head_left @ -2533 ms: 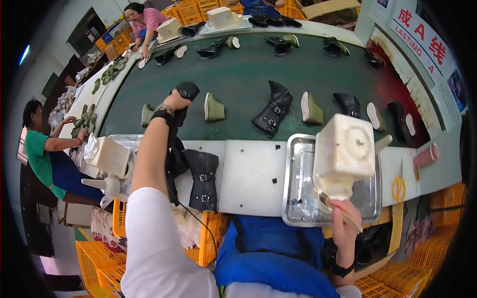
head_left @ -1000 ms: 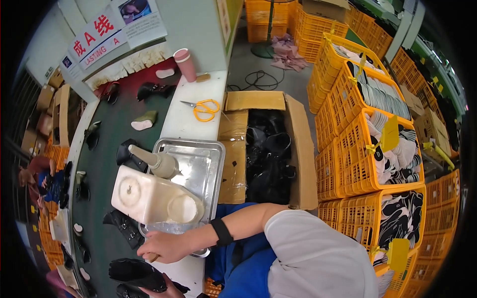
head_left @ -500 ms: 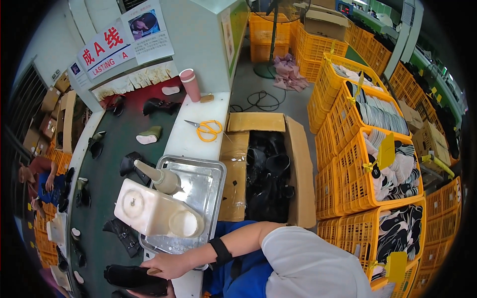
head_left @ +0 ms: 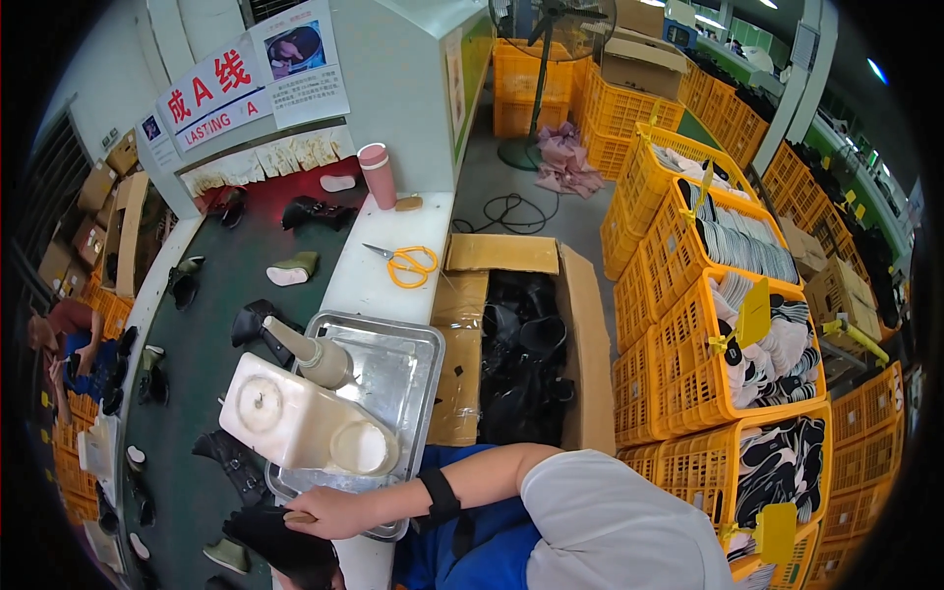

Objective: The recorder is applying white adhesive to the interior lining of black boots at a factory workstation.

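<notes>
My right hand [head_left: 323,513] is closed round a tool with a flat tan handle [head_left: 298,516], over a black boot [head_left: 285,549] near the bottom edge. The tool's working end is hidden. Only a sliver of my left hand [head_left: 338,578] shows beneath the boot, supporting it; its fingers are mostly hidden. Just beyond my right hand, a metal tray [head_left: 418,379] bears a white plastic container [head_left: 305,413] with a round opening holding white material. A grey-beige squeeze bottle [head_left: 324,362] with a long nozzle rises beside the container.
On the left runs a green conveyor [head_left: 221,339] carrying several boots and shoes. Orange-handled scissors [head_left: 408,265] and a pink tumbler [head_left: 377,177] occupy the white ledge. A cardboard box [head_left: 585,364] holds black boots. Stacked yellow crates [head_left: 678,344] stand right; a co-worker [head_left: 79,344] is far left.
The black boot has tilted, its far end now pointing up and left, its near end lower. My right hand has shifted slightly upward with the tool. A green shoe has come into view on the conveyor.
</notes>
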Motion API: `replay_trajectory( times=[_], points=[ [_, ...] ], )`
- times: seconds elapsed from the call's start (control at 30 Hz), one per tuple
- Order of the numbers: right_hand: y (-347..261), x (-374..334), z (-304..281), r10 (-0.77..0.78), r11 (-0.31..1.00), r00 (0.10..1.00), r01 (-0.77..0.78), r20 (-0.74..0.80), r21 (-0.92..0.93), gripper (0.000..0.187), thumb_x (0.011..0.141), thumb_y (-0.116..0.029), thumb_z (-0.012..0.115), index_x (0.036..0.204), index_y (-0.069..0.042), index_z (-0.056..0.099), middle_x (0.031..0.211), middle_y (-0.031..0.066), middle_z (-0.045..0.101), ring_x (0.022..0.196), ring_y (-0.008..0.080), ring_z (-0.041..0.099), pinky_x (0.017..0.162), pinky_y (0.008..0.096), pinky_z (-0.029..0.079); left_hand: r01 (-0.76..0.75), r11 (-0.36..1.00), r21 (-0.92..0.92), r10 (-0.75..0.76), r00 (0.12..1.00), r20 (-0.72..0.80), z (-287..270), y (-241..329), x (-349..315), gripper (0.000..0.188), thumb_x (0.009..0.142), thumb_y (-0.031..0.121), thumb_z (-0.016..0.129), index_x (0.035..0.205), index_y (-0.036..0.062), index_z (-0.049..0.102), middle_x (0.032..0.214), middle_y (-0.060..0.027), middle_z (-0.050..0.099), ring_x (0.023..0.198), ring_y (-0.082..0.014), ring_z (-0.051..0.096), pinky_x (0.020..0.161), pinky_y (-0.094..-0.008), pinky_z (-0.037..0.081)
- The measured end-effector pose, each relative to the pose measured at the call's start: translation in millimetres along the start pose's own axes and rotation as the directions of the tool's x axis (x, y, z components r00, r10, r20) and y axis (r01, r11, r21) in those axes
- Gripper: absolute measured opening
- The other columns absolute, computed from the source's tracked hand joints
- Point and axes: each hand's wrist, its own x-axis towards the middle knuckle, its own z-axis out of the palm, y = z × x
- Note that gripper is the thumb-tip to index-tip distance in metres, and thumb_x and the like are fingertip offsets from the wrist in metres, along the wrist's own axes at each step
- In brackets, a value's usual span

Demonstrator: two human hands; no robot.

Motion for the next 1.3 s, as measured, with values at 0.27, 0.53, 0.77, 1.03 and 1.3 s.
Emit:
replay_trajectory(
  times=[0.27,0.53,0.77,1.03,1.3],
  points=[
    [-7,-7,11,0.016,0.999,0.995,-0.012,-0.097,0.039,0.023,0.085,-0.021,0.052,0.077,0.000,0.050,0.062,0.0185,0.053,0.060,0.0357,0.053,0.054,0.0390,0.041,0.107,0.983,-0.150,-0.094,0.991,0.096,4,20,8,0.098,0.059,0.019,0.080,0.133,-0.0086,0.022,0.119,-0.0298,0.045,0.107,-0.0398,0.049,0.090,-0.0428,0.041],
    [-10,8,-30,0.079,0.997,0.976,-0.073,0.201,-0.039,0.025,0.090,-0.024,0.047,0.092,-0.001,0.058,0.082,0.0116,0.059,0.076,0.0212,0.057,0.070,0.0310,0.046,0.434,0.857,-0.279,-0.387,0.898,0.208,4,-22,-3,0.071,0.049,0.012,0.075,0.113,-0.0042,0.049,0.101,-0.0164,0.060,0.092,-0.0240,0.059,0.082,-0.0328,0.046],
    [-19,-2,-123,0.442,0.827,0.897,-0.402,0.012,-0.392,0.054,0.094,-0.044,0.030,0.074,-0.002,0.057,0.071,0.0056,0.054,0.069,0.0152,0.052,0.066,0.0270,0.041,0.584,0.452,-0.674,-0.261,0.810,0.526,-10,-53,-25,0.076,0.051,0.022,0.081,0.116,-0.0013,0.049,0.108,-0.0067,0.057,0.098,-0.0159,0.052,0.090,-0.0290,0.038],
    [13,-10,-140,0.509,0.850,0.851,-0.521,-0.131,-0.080,0.043,0.089,-0.039,0.048,0.072,-0.002,0.061,0.064,0.0006,0.054,0.050,0.0059,0.044,0.047,0.0185,0.034,0.710,0.242,-0.661,-0.367,0.698,0.615,-10,-74,-46,0.085,0.050,0.026,0.082,0.121,-0.0009,0.045,0.112,-0.0081,0.056,0.103,-0.0168,0.051,0.091,-0.0299,0.039],
    [21,-20,-132,0.517,0.797,0.840,-0.542,-0.164,-0.266,0.028,0.081,-0.027,0.060,0.089,0.000,0.063,0.078,0.0105,0.066,0.072,0.0154,0.062,0.067,0.0299,0.049,0.737,0.243,-0.631,-0.390,0.670,0.632,-1,-95,-55,0.045,0.065,0.005,0.066,0.108,-0.0016,0.056,0.094,-0.0079,0.062,0.085,-0.0196,0.059,0.078,-0.0323,0.048]
  ],
)
